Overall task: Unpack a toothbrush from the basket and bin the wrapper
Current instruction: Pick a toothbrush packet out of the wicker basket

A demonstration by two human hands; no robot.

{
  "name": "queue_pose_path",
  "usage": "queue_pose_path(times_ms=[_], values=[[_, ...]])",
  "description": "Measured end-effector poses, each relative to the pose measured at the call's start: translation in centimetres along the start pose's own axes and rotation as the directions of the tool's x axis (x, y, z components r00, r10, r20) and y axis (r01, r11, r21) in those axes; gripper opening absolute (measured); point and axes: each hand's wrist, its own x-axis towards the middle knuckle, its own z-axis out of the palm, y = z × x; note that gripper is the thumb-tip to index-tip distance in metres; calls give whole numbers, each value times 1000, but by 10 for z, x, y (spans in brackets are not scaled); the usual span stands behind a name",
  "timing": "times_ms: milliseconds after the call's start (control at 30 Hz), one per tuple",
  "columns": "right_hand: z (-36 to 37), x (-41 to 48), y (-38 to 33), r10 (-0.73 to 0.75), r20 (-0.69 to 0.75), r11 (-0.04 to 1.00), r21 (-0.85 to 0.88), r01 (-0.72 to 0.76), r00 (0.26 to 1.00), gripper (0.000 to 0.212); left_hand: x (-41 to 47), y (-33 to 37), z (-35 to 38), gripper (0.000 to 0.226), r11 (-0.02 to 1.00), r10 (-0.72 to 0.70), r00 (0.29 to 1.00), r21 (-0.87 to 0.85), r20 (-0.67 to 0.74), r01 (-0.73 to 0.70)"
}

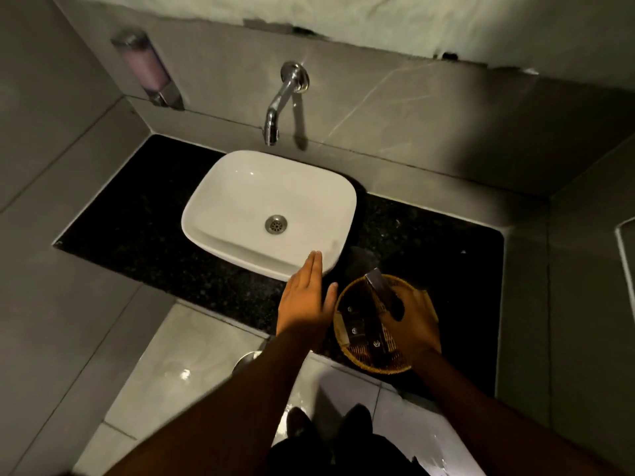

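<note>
A round woven basket (347,352) sits on the black counter near its front edge, right of the basin. Several dark wrapped packets (357,321) lie inside it. My right hand (412,324) reaches over the basket's right side and grips one long dark packet (378,286), whose upper end sticks up above the rim. My left hand (305,300) hovers just left of the basket with flat, spread fingers, holding nothing, its fingertips near the basin's front corner. No bin is in view.
A white basin (240,187) stands on the black counter (137,228), under a chrome wall tap (278,108). A soap dispenser (147,70) hangs on the wall at back left. Grey tiled walls close both sides. My shoes (330,427) stand on the glossy floor below.
</note>
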Motion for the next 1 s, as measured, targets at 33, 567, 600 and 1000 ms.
queue_pose_path(times_ms=[33,567,600,1000], values=[[-4,-3,-5,-43,-31,999,-10,43,999,51,6,6,-5,74,999,-15,1000,-38,5,15],[-51,-2,-70,-287,-312,900,237,367,906,54,45,56,-87,16,720,-84,977,-667,194,194],[-55,-2,-73,-304,-321,893,233,386,897,50,44,57,-95,14,660,-98,966,-711,239,243],[-90,-35,-131,-488,-390,780,206,591,781,54,24,62,-179,15,685,-91,980,-703,179,192]])
